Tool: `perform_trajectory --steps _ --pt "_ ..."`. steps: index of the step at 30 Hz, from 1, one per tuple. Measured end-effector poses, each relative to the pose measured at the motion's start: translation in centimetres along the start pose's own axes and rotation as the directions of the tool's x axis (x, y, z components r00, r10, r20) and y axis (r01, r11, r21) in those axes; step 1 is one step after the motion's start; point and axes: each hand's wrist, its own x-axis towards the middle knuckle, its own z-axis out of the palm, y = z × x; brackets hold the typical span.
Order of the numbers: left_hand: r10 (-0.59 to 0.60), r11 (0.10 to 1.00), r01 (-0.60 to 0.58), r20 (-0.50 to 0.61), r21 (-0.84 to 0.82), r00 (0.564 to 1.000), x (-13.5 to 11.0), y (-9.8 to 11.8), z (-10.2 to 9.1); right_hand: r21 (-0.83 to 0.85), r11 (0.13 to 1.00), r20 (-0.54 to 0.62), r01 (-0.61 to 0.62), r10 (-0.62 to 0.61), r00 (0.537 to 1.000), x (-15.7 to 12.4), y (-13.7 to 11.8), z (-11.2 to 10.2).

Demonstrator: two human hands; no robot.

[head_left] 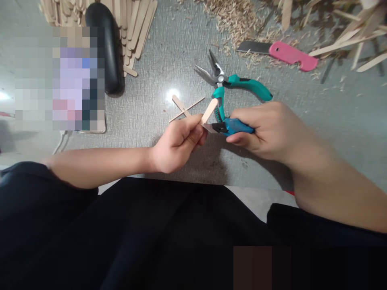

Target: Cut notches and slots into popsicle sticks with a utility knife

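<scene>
Pinched in my left hand (180, 143) is a pale wooden craft stick (209, 110), its rounded end pointing up and away from me. My right hand (262, 128) grips a blue utility knife (238, 126), and the knife's blade meets the stick beside my left fingertips. Just beyond the hands, pliers (221, 79) with teal handles lie with jaws apart; one handle passes close behind the knife. Another craft stick (179, 103) and a thin wooden sliver (193, 106) lie crossed on the table, partly hidden by my left hand.
A pink-handled knife (292, 55) rests at the back right by wood shavings (238, 20) and loose sticks (347, 40). At the back left are many craft sticks (140, 24), a black case (109, 52) and a blurred-out device with a cable (61, 141). The grey table's (127, 139) front edge borders my lap.
</scene>
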Motion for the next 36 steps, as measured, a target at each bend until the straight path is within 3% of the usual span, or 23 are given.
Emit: perform_trajectory --steps 4,8,12,20,25,29,34,36 --pt "-0.04 0.999 0.041 -0.023 0.017 0.999 0.2 0.0 0.1 -0.022 1.0 -0.05 0.018 -0.019 0.999 -0.1 -0.3 0.5" --pt "-0.119 0.988 0.112 -0.064 -0.104 0.991 0.6 0.2 0.5 -0.102 0.994 -0.209 0.037 -0.058 0.976 -0.3 -0.4 1.1" --pt "-0.207 0.97 0.194 -0.082 -0.145 0.975 0.9 0.5 0.5 -0.278 0.958 -0.382 0.069 -0.176 0.907 -0.4 0.1 1.7" --pt "-0.233 0.962 0.213 -0.109 -0.168 0.966 0.7 0.3 0.2 -0.416 0.909 -0.539 0.037 -0.279 0.795 -0.2 0.8 2.2" --pt "-0.217 0.961 0.2 -0.078 -0.19 0.973 0.7 0.3 0.1 -0.324 0.945 -0.515 0.037 -0.209 0.831 -0.5 1.2 1.1" --pt "-0.227 0.958 0.208 -0.074 -0.199 0.971 0.8 0.2 0.0 -0.305 0.933 -0.486 0.189 -0.323 0.812 0.0 1.4 1.1" --pt "-0.198 0.957 0.176 -0.074 -0.231 0.977 0.8 0.4 0.1 -0.249 0.963 -0.363 0.103 -0.192 0.912 -0.3 0.4 1.2" --pt "-0.2 0.954 0.179 -0.066 -0.241 0.978 0.8 0.5 0.1 -0.254 0.965 -0.338 0.058 -0.145 0.93 -0.5 0.2 1.2"
